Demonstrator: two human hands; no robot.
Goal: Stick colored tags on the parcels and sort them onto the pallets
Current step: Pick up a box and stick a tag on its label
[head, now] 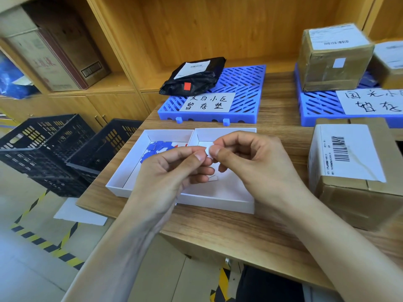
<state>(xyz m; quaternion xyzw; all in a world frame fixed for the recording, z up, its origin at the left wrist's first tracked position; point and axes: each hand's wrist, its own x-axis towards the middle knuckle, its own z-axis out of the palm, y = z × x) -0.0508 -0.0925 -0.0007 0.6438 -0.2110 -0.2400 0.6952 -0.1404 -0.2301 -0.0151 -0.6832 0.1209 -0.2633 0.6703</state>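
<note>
Hands, left [174, 168] and right [246, 158], pinch one white tag [209, 151] above the white tray [218, 201].

A wooden table [218, 227] stands against wooden shelving [196, 25] with cabinet doors [113, 107] below. Cartons [54, 57] and a blue bag [11, 81] sit on the left shelf. Two black crates [54, 149] rest on the pale floor [28, 258], which carries yellow-black hazard tape [43, 240] and a white sheet [80, 214]. Light is even.
</note>
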